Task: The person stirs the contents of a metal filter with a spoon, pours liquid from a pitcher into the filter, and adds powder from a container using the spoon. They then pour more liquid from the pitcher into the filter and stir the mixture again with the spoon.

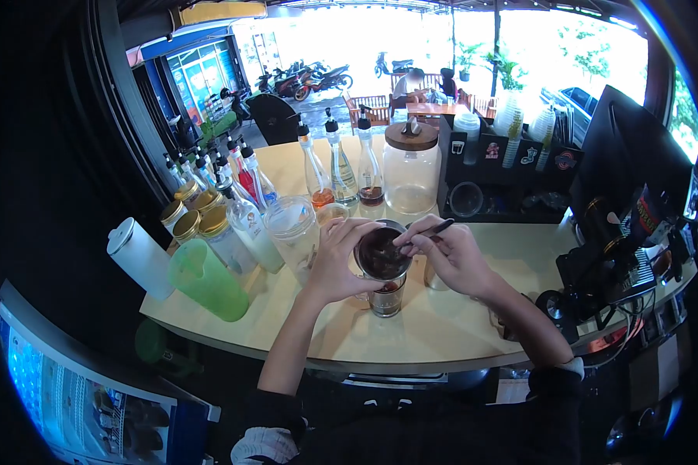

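My left hand (pixel 337 260) is wrapped around the side of a round metal cup (pixel 382 254), whose dark inside faces me. The cup is tilted just above a small clear glass (pixel 386 302) that stands on the counter with dark liquid in it. Between the fingers of my right hand (pixel 451 260) is a thin dark-handled utensil (pixel 440 228), probably a spoon. Its lower end is in or over the cup's mouth, and its tip cannot be made out.
Left of my hands stand a clear jar (pixel 293 229), a green pitcher (pixel 208 280) and a white tumbler (pixel 138 256). Pump bottles (pixel 341 167) and a wooden-lidded jar (pixel 411 170) line the back. A black cup holder (pixel 512 159) and a dark screen (pixel 632 147) are at right.
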`<action>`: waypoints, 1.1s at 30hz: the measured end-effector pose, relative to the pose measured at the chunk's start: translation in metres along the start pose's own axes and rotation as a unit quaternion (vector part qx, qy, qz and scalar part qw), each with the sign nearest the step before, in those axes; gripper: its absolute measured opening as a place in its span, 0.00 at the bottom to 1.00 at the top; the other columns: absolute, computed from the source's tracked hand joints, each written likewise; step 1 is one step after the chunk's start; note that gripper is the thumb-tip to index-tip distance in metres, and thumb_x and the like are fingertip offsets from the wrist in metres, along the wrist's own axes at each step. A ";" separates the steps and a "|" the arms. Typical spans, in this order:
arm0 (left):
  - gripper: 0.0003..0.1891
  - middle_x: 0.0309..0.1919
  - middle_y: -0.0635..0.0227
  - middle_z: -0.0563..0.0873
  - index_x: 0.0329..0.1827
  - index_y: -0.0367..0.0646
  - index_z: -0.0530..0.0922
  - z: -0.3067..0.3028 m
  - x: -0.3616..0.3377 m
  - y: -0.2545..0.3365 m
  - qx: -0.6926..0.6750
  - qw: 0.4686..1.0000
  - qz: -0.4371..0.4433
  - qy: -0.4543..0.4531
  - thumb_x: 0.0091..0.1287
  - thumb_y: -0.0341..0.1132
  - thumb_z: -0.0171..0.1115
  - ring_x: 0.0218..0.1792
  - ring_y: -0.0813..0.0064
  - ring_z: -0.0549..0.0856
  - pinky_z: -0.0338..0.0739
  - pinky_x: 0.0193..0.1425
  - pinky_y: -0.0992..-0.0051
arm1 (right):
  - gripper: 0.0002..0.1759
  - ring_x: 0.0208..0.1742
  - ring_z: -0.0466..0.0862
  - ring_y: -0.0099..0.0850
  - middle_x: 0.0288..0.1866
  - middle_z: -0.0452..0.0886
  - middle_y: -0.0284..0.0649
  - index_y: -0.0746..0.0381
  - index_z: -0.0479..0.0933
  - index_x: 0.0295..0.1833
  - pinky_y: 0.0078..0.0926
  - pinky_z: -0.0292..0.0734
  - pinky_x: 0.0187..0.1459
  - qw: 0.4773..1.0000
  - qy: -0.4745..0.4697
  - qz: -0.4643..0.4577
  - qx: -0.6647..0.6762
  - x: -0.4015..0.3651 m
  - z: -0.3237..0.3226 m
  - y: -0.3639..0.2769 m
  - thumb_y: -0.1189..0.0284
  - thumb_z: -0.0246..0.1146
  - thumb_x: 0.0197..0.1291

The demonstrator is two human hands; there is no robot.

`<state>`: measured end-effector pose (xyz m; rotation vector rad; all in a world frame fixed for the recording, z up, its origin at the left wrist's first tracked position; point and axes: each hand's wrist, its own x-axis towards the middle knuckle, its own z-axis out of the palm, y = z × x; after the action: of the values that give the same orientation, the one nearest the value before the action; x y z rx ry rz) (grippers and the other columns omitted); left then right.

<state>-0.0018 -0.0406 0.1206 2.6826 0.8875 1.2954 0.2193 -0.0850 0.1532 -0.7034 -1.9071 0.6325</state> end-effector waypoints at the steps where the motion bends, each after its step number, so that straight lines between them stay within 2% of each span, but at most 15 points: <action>1: 0.44 0.53 0.68 0.78 0.60 0.51 0.73 0.000 0.001 -0.001 0.005 1.000 0.002 -0.007 0.33 0.48 0.80 0.58 0.68 0.76 0.57 0.71 0.58 | 0.06 0.37 0.85 0.25 0.36 0.84 0.40 0.68 0.75 0.44 0.23 0.81 0.41 1.000 -0.020 0.017 0.000 0.002 0.000 -0.003 0.79 0.53 0.68; 4: 0.44 0.53 0.69 0.78 0.60 0.51 0.73 -0.002 0.006 -0.004 0.013 0.999 0.020 -0.033 0.34 0.48 0.80 0.59 0.67 0.76 0.56 0.72 0.56 | 0.06 0.36 0.85 0.24 0.36 0.84 0.40 0.68 0.74 0.44 0.22 0.81 0.41 0.997 -0.061 0.049 0.009 0.007 -0.008 0.001 0.79 0.53 0.68; 8: 0.44 0.53 0.70 0.78 0.61 0.52 0.73 -0.006 0.010 -0.002 0.008 0.998 0.019 -0.053 0.35 0.48 0.79 0.59 0.67 0.76 0.55 0.72 0.55 | 0.06 0.35 0.84 0.24 0.35 0.84 0.40 0.69 0.74 0.44 0.21 0.81 0.40 0.998 -0.025 0.020 0.056 0.012 -0.007 0.010 0.79 0.53 0.68; 10: 0.43 0.54 0.70 0.77 0.61 0.52 0.73 -0.007 0.010 -0.001 0.007 0.998 0.018 -0.065 0.36 0.47 0.79 0.60 0.67 0.75 0.54 0.72 0.54 | 0.06 0.35 0.84 0.23 0.35 0.84 0.40 0.69 0.74 0.43 0.22 0.81 0.40 0.996 -0.089 0.017 0.023 0.014 -0.010 0.007 0.79 0.53 0.68; 13: 0.43 0.54 0.70 0.77 0.61 0.52 0.72 -0.007 0.011 0.000 0.015 0.997 0.024 -0.078 0.36 0.47 0.79 0.60 0.68 0.75 0.53 0.73 0.53 | 0.05 0.34 0.84 0.23 0.34 0.84 0.39 0.69 0.74 0.42 0.22 0.81 0.39 0.997 -0.048 0.038 0.041 0.019 -0.013 0.014 0.79 0.54 0.67; 17: 0.43 0.54 0.69 0.77 0.61 0.52 0.72 -0.005 0.012 -0.002 0.005 0.997 0.029 -0.072 0.36 0.46 0.79 0.60 0.68 0.75 0.53 0.73 0.52 | 0.06 0.33 0.84 0.24 0.34 0.84 0.40 0.69 0.75 0.44 0.22 0.81 0.38 0.993 -0.105 0.036 0.042 0.021 -0.009 0.004 0.78 0.54 0.67; 19: 0.43 0.55 0.69 0.77 0.61 0.51 0.72 -0.004 0.011 -0.001 0.000 0.997 0.032 -0.072 0.36 0.46 0.78 0.61 0.67 0.74 0.53 0.73 0.52 | 0.07 0.33 0.84 0.24 0.33 0.84 0.40 0.69 0.75 0.46 0.23 0.80 0.38 0.992 -0.121 0.023 -0.010 0.025 -0.014 0.003 0.77 0.53 0.68; 22: 0.42 0.55 0.70 0.76 0.60 0.50 0.72 -0.005 0.010 -0.002 0.011 0.996 0.027 -0.083 0.37 0.47 0.78 0.61 0.67 0.74 0.53 0.73 0.52 | 0.09 0.32 0.84 0.24 0.32 0.84 0.41 0.68 0.75 0.47 0.24 0.80 0.38 0.995 -0.094 0.018 0.004 0.030 -0.016 0.007 0.76 0.53 0.68; 24: 0.42 0.55 0.70 0.76 0.60 0.51 0.72 -0.003 0.010 -0.003 0.012 0.996 0.027 -0.079 0.37 0.47 0.78 0.60 0.67 0.74 0.54 0.73 0.52 | 0.09 0.32 0.84 0.25 0.32 0.84 0.41 0.68 0.76 0.47 0.24 0.80 0.38 0.995 -0.099 0.031 -0.003 0.029 -0.013 0.002 0.76 0.53 0.68; 26: 0.42 0.55 0.70 0.76 0.60 0.51 0.72 -0.003 0.010 -0.003 0.014 0.997 0.029 -0.076 0.37 0.47 0.78 0.60 0.67 0.74 0.54 0.72 0.52 | 0.09 0.33 0.84 0.28 0.32 0.84 0.43 0.68 0.76 0.47 0.26 0.80 0.38 0.987 -0.150 0.010 -0.052 0.030 -0.012 0.001 0.76 0.53 0.68; 29: 0.42 0.55 0.69 0.77 0.60 0.50 0.72 -0.003 0.008 -0.002 0.017 0.997 0.037 -0.060 0.37 0.47 0.78 0.60 0.67 0.75 0.54 0.72 0.52 | 0.09 0.33 0.86 0.32 0.32 0.84 0.44 0.68 0.76 0.46 0.29 0.80 0.38 0.992 -0.118 0.022 -0.025 0.033 -0.019 0.001 0.76 0.53 0.67; 32: 0.42 0.54 0.69 0.77 0.60 0.50 0.72 0.001 0.006 -0.002 0.015 0.998 0.041 -0.035 0.36 0.46 0.78 0.60 0.66 0.75 0.55 0.72 0.52 | 0.08 0.34 0.86 0.34 0.32 0.84 0.44 0.68 0.75 0.45 0.30 0.80 0.38 0.989 -0.145 0.015 -0.041 0.027 -0.006 -0.004 0.76 0.53 0.66; 33: 0.42 0.54 0.69 0.77 0.59 0.50 0.72 0.003 0.006 -0.002 0.016 0.999 0.042 -0.028 0.36 0.46 0.78 0.59 0.66 0.75 0.55 0.72 0.52 | 0.08 0.34 0.86 0.32 0.33 0.84 0.43 0.69 0.75 0.44 0.29 0.80 0.38 0.987 -0.146 -0.002 -0.073 0.025 -0.003 -0.005 0.76 0.53 0.67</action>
<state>0.0019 -0.0351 0.1222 2.7942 0.8058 1.2242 0.2121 -0.0701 0.1728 -0.7292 -2.2439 0.6243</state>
